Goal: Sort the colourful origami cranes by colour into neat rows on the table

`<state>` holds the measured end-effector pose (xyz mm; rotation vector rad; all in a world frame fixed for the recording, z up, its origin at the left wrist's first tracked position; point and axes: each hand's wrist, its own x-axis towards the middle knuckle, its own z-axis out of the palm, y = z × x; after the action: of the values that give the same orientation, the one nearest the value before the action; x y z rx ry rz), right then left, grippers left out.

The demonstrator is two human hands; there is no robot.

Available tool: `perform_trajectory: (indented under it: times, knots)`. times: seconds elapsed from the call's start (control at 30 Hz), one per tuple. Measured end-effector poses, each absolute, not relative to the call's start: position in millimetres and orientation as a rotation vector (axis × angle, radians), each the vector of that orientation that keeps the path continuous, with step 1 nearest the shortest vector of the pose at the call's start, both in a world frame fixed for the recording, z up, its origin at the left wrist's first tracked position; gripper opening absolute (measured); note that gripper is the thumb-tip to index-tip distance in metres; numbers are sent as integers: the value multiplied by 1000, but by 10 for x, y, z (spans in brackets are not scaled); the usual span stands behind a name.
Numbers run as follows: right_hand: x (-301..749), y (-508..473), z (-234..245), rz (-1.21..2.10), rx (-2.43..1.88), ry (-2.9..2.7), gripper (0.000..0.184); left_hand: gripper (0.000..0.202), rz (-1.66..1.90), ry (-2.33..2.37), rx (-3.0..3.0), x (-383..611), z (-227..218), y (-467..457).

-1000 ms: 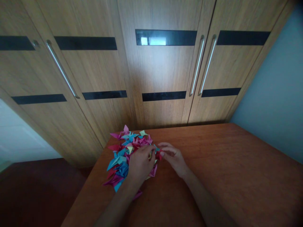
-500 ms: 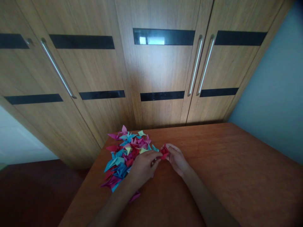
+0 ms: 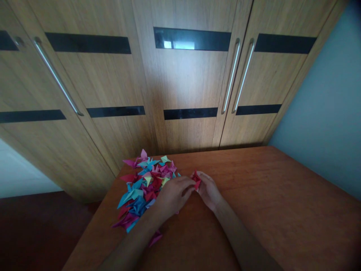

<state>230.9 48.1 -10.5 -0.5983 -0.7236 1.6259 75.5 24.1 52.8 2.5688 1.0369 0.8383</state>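
Note:
A small red folded paper piece [image 3: 196, 180], which looks like an origami crane, is held between both hands above the table. My right hand [image 3: 208, 191] grips it from the right, with its fingers curled round the far side. From the left, my left hand [image 3: 176, 194] pinches its near edge between thumb and fingertips. The fingers cover part of the paper, so its exact folds cannot be made out. Beside and behind my left hand lies a pile of origami cranes [image 3: 138, 205] in blue, pink, red, purple and pale yellow.
The brown wooden table [image 3: 254, 195] reaches forward to a wooden wardrobe [image 3: 188, 82] with black strips and long metal handles [image 3: 231, 75]. A blue-grey wall [image 3: 324, 124] stands on the right. Past the table's left edge is a dark floor [image 3: 42, 229].
My view has turned slightly, so the pile and wardrobe sit further left. Both hands still hold the red paper, which has tilted a little, and the left fingers have shifted on it.

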Motion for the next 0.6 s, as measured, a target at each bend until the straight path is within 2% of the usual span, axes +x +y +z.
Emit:
perform_trajectory:
  times: [0.23, 0.43, 0.6]
  knots:
    - [2357, 548, -175, 1379, -899, -759, 31, 17, 858, 1232, 2576, 763, 566, 628]
    - [2377, 591, -209, 1269, -1029, -859, 31, 18, 569, 1561, 2583, 746, 587, 1394]
    - [2371, 632, -249, 1215, -1074, -941, 31, 17, 430, 1687, 2537, 823, 398, 1766]
